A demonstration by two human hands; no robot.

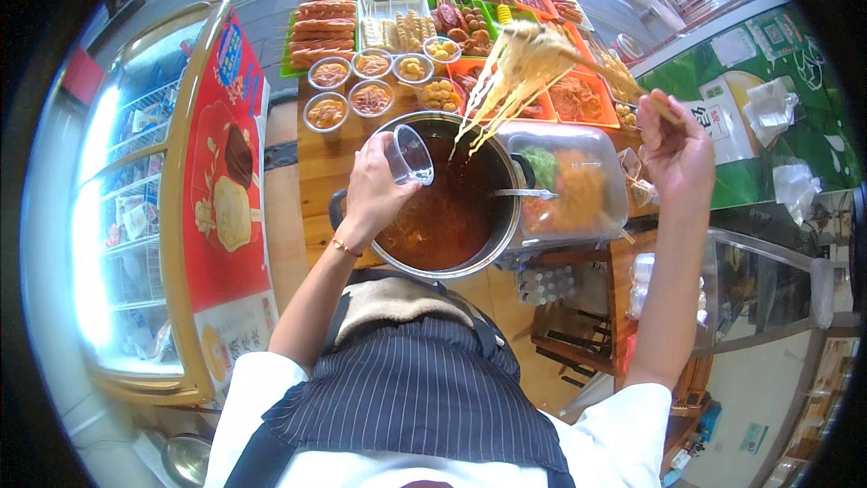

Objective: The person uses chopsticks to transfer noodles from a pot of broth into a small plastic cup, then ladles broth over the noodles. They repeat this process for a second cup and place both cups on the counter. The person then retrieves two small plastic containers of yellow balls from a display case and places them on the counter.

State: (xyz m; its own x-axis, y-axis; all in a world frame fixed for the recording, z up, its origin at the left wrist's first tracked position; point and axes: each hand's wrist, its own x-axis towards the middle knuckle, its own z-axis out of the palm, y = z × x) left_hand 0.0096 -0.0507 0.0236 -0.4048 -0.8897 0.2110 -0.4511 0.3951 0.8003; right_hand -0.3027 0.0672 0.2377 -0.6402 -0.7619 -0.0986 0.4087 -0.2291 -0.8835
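Observation:
My left hand point(372, 185) grips a clear plastic cup point(413, 155), tilted over the left side of a large metal pot point(511, 233) of reddish-brown broth point(442, 217). In my right hand point(677, 149), raised to the right of the pot, are what look like long wooden chopsticks point(616, 77). From their far end hangs a bundle of pale, noodle-like strands point(522, 62), slightly blurred. The strands' lower ends dangle above the pot's far right part. A metal utensil handle point(528, 193) leans over the pot's right rim.
Several filled cups point(371, 98) stand beyond the pot, before colourful trays of skewers and sausages point(323, 30). A lidded plastic box point(578, 181) with orange and green food sits right of the pot. At left stands a glass-door freezer point(135, 208); a green-covered counter point(795, 127) is at right.

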